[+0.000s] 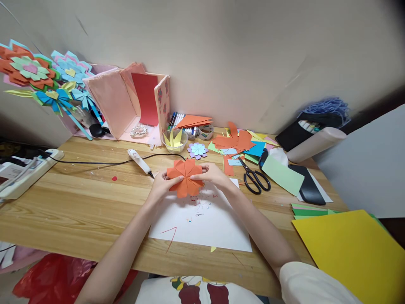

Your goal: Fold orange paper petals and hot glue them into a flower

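An orange paper flower (186,185) with several folded petals is held up over a white sheet (202,226) on the table. My left hand (162,185) pinches its left side, thumb on the front near the centre. On the right side, my right hand (212,175) grips it the same way, with the thumb across a petal. The fingers behind the flower are hidden. Just beyond it lies a small purple and light blue paper flower (198,150). A white corded glue gun or similar tool (139,161) rests left of my left hand.
Black-handled scissors (255,177) lie right of my right hand, near orange paper scraps (234,140). Behind are a clear bowl (175,145) with yellow pieces, a tape roll (205,131) and a pink box (110,101). Yellow paper (351,249) overhangs at right; a power strip (28,177) is left.
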Motion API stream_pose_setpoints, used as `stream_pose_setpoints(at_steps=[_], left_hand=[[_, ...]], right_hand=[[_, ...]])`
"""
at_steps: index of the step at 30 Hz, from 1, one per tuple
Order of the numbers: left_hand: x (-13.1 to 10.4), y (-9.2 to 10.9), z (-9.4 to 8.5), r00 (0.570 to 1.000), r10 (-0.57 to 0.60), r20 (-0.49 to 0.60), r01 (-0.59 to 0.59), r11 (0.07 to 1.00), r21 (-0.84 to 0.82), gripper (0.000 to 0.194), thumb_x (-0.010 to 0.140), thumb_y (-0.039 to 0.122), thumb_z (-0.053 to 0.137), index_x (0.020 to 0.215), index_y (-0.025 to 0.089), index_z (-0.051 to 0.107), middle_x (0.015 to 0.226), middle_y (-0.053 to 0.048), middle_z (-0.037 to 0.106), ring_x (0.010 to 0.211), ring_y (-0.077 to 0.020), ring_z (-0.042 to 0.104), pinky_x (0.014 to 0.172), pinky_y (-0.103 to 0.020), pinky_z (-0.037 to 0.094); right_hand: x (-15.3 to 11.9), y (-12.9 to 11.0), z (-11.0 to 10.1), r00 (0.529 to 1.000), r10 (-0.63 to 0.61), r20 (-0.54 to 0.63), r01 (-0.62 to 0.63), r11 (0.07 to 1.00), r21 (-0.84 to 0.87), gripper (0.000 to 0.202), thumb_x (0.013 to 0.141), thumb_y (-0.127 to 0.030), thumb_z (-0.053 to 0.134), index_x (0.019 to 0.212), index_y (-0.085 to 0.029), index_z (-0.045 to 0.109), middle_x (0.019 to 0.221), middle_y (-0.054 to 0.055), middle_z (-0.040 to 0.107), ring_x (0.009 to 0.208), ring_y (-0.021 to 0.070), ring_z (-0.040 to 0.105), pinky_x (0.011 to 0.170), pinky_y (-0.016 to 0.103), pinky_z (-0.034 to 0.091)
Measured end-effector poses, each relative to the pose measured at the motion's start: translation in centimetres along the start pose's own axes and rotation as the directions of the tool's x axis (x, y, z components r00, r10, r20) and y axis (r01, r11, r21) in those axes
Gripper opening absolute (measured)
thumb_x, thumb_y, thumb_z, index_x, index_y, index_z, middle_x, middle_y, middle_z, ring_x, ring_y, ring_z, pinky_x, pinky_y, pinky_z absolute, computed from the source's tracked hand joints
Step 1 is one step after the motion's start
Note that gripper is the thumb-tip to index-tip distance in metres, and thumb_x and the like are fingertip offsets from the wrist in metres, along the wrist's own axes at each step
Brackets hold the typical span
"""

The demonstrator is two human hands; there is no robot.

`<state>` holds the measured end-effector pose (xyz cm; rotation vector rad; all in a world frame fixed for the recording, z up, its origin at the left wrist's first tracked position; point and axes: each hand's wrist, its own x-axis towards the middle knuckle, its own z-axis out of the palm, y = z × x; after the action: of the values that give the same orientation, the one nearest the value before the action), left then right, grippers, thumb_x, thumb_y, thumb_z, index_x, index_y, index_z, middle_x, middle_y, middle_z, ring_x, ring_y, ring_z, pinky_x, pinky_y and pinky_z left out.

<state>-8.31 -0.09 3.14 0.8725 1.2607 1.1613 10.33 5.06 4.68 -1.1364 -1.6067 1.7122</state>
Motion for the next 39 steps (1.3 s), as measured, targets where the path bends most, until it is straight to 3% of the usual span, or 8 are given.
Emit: stream_pose_setpoints(at_steps=[3, 8, 16, 22, 31, 39], left_hand=[[-0.2, 0.0, 0.0, 0.996, -0.062, 0.057, 0.057, 0.995, 0.079, 0.049, 0.052, 0.034, 0.079, 0.093, 0.012, 0.067, 0.097, -0.012, 0.069, 0.088, -0.0257, 0.063, 0.076, -0.033, 0.049], [-0.2, -1.0, 0.1, 0.990, -0.101, 0.098, 0.086, 0.985, 0.148, 0.048, 0.056, 0.039, 0.076, 0.094, 0.011, 0.068, 0.096, -0.012, 0.069, 0.088, -0.0258, 0.063, 0.076, -0.033, 0.047], [0.1, -1.9, 0.7, 0.994, -0.110, -0.006, 0.110, 0.992, 0.067, 0.047, 0.058, 0.042, 0.074, 0.093, 0.010, 0.068, 0.097, -0.013, 0.068, 0.087, -0.0236, 0.062, 0.073, -0.030, 0.048], [0.0, -1.5, 0.8, 0.987, -0.023, -0.161, 0.027, 0.999, 0.018, 0.044, 0.054, 0.041, 0.076, 0.086, 0.010, 0.069, 0.093, -0.011, 0.069, 0.084, -0.0228, 0.063, 0.072, -0.029, 0.048], [-0.2, -1.5, 0.9, 0.979, -0.001, -0.204, -0.001, 1.000, -0.009, 0.043, 0.056, 0.040, 0.075, 0.087, 0.010, 0.069, 0.096, -0.012, 0.069, 0.088, -0.0239, 0.063, 0.074, -0.030, 0.049], [-0.5, -0.8, 1.1, 0.980, -0.043, -0.194, 0.026, 0.996, -0.086, 0.046, 0.056, 0.040, 0.076, 0.089, 0.009, 0.068, 0.100, -0.013, 0.068, 0.090, -0.0243, 0.063, 0.079, -0.032, 0.049]], right_hand=[[-0.1, -0.4, -0.5, 0.999, 0.021, -0.032, -0.020, 0.999, 0.033, 0.035, 0.057, -0.033, 0.074, 0.085, -0.015, 0.064, 0.076, 0.005, 0.068, 0.068, 0.0169, 0.063, 0.059, 0.025, 0.046], [-0.3, -0.5, -0.7, 0.996, 0.037, -0.079, -0.045, 0.994, -0.098, 0.035, 0.057, -0.035, 0.075, 0.082, -0.015, 0.061, 0.077, 0.006, 0.069, 0.069, 0.0178, 0.064, 0.058, 0.024, 0.047], [-0.2, -0.5, -0.7, 0.994, 0.019, -0.110, -0.036, 0.987, -0.157, 0.037, 0.060, -0.042, 0.072, 0.084, -0.015, 0.062, 0.076, 0.005, 0.069, 0.069, 0.0174, 0.064, 0.055, 0.023, 0.047], [0.0, -0.1, -1.5, 0.992, 0.083, -0.093, -0.094, 0.988, -0.126, 0.037, 0.056, -0.047, 0.074, 0.058, -0.015, 0.057, 0.056, 0.004, 0.063, 0.054, 0.0145, 0.060, 0.050, 0.025, 0.049], [0.0, 0.2, -0.2, 0.976, 0.033, -0.215, -0.051, 0.996, -0.080, 0.035, 0.058, -0.045, 0.072, 0.056, -0.015, 0.055, 0.056, 0.000, 0.056, 0.052, 0.0103, 0.055, 0.052, 0.023, 0.047], [0.3, 0.7, 0.3, 0.971, 0.009, -0.237, -0.011, 1.000, -0.006, 0.034, 0.058, -0.046, 0.072, 0.059, -0.016, 0.056, 0.058, -0.001, 0.056, 0.050, 0.0096, 0.053, 0.052, 0.024, 0.045]])
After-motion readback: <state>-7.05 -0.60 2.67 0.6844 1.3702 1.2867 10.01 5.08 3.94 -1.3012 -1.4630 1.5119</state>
